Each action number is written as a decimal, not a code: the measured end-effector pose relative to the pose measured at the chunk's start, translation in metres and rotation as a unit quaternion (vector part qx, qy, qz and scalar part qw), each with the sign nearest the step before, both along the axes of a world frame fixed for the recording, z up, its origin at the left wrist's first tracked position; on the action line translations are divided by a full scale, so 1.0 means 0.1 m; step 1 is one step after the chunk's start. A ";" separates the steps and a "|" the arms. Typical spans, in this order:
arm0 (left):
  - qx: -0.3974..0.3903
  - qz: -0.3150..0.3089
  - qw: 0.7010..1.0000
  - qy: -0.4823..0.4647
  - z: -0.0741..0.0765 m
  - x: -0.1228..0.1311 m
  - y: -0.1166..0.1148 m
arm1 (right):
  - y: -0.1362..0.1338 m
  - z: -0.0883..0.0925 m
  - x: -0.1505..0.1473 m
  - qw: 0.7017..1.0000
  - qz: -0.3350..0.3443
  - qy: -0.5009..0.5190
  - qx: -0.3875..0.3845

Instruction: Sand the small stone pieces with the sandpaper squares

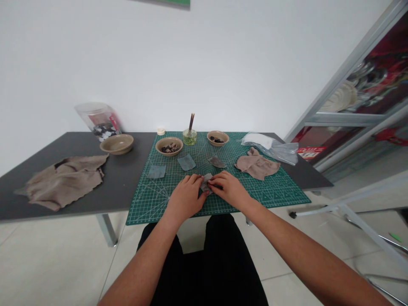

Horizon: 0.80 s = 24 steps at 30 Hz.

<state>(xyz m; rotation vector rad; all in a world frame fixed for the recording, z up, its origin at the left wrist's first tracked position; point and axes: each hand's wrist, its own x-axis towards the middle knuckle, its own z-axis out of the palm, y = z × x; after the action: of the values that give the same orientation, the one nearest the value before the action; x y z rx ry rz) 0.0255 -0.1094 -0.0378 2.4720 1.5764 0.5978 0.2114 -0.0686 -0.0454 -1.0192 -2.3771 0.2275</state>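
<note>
On the green cutting mat (153, 199), a small grey square sheet (206, 180), perhaps sandpaper, lies between my hands. My left hand (186, 197) holds it down at its left and near edges, thumb and fingers curled in. Pinched together over the sheet's right side are the fingers of my right hand (232, 190); a tiny dark thing at their tips is too small to name. Beyond my hands are more such sheets: one bluish sheet (186, 162), another bluish sheet (156, 171) to the left, and a browner sheet (216, 161).
Behind stand a bowl (169, 154) of brown chips, a glass jar (190, 140) with sticks, and a smaller bowl (218, 143) of dark bits. A brown cloth (256, 163) and plastic bag (274, 146) lie right. Left are another bowl (117, 150), cloth (70, 178) and clear container (92, 111).
</note>
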 end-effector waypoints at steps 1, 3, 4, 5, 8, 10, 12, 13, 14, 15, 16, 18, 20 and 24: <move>0.001 0.002 1.000 -0.001 0.00 0.00 0.00 | 0.01 0.00 -0.01 1.000 -0.008 0.000 0.004; 0.001 0.004 1.000 -0.001 0.00 0.00 0.00 | 0.03 -0.01 -0.03 1.000 -0.027 0.001 0.013; 0.001 0.005 1.000 -0.001 0.00 0.00 0.00 | 0.03 -0.01 -0.05 0.999 -0.029 0.002 0.016; 0.000 0.005 1.000 -0.001 -0.01 0.00 0.00 | 0.03 -0.01 -0.05 1.000 -0.023 0.003 0.016; -0.005 0.004 1.000 0.001 -0.01 0.00 0.01 | 0.02 0.00 -0.03 1.000 0.005 0.008 0.005; -0.004 0.006 1.000 0.003 -0.01 0.00 0.01 | 0.02 0.00 -0.02 1.000 -0.005 0.015 0.002; 0.001 0.009 1.000 0.003 -0.01 0.01 0.00 | 0.02 0.00 -0.04 1.000 -0.010 0.019 0.002; 0.004 0.010 1.000 0.001 -0.01 0.01 0.00 | 0.02 -0.01 -0.06 1.000 -0.003 0.020 0.000; 0.006 0.011 1.000 -0.003 -0.01 0.01 -0.01 | 0.01 0.00 -0.07 1.000 0.006 0.022 -0.006; 0.008 0.010 1.000 -0.010 0.00 0.01 -0.01 | 0.00 0.00 -0.09 0.999 0.011 0.025 -0.016; 0.011 0.007 1.000 -0.019 0.00 0.01 -0.01 | -0.02 0.01 -0.10 0.999 0.007 0.032 -0.028; 0.017 -0.007 0.999 -0.038 0.01 -0.01 -0.01 | -0.08 0.03 -0.10 0.997 -0.017 0.052 -0.055; 0.023 -0.020 0.998 -0.047 0.01 -0.02 0.00 | -0.15 0.05 -0.08 0.993 -0.045 0.076 -0.073; 0.020 -0.024 0.999 -0.033 0.03 -0.03 0.01 | -0.26 0.03 -0.03 0.985 -0.137 0.079 -0.064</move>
<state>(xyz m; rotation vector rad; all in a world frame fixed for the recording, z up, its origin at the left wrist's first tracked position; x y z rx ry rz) 0.0223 -0.1084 -0.0347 2.4836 1.4918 0.7043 0.2086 -0.0942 -0.0425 -1.3222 -2.0752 0.3496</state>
